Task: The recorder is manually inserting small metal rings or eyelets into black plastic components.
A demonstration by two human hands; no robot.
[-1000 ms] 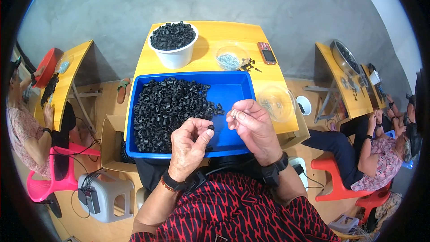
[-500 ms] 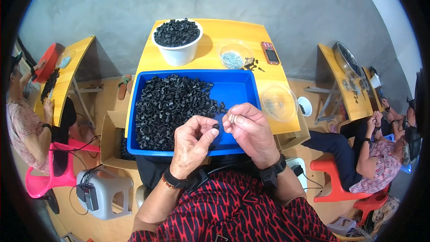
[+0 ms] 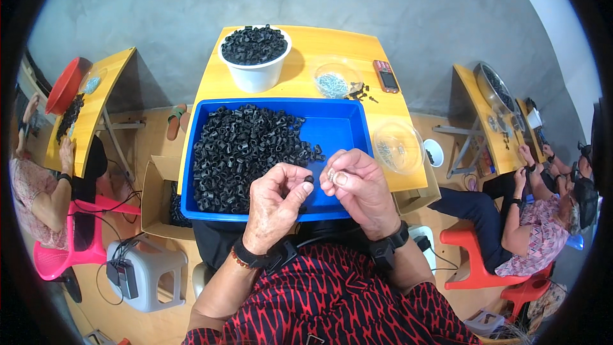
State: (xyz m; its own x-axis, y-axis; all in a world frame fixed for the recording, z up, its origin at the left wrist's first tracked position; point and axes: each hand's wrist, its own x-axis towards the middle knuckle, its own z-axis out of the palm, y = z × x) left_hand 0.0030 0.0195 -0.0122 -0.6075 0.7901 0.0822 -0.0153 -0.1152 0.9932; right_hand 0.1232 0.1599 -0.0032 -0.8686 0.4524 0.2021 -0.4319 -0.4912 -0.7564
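Note:
Over the front of a blue tray (image 3: 332, 107), my two hands are close together but apart. Between the thumb and fingers of my left hand (image 3: 279, 195) is a small black plastic piece (image 3: 309, 179). My right hand (image 3: 359, 186) is closed in a pinch on a small pale, metallic-looking piece (image 3: 331, 175), partly covered by the fingers. Small hollow black plastic pieces (image 3: 239, 153) are heaped over the left and middle of the tray. Just beyond my right hand, a clear round dish (image 3: 399, 147) has a few small metal bits in it.
A white bucket (image 3: 254, 76) heaped with black pieces stands at the back of the yellow table (image 3: 319, 41). Near it lie a clear dish of small silvery parts (image 3: 332, 84), loose black bits (image 3: 362, 92) and a red phone (image 3: 385, 76). Other people sit at tables left and right.
My hands have barely moved; the right fingers have shifted slightly around their small piece. The person on the left has raised one hand away from the table.

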